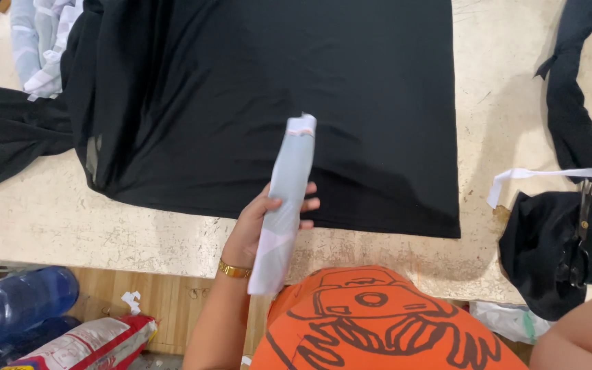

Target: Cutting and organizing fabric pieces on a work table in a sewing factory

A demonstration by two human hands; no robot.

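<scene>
My left hand [258, 226], with a gold bracelet on its wrist, is closed around a rolled-up light blue and white sheet [290, 179]. The roll stands nearly upright, its top end over the near part of a large black cloth [275, 89] spread flat on the worn pale table [49, 219]. The hand hovers at the cloth's near edge. My right hand is out of view; only a bare part of that arm [584, 336] shows at the bottom right corner.
Black-handled scissors [577, 247] lie on a bundled black cloth [539, 240] at the right, beside a white strip [549, 173] and a long black piece [573, 103]. Folded light blue fabric [42, 41] sits far left. Below the table: blue bottle [15, 294], printed sack [83, 342].
</scene>
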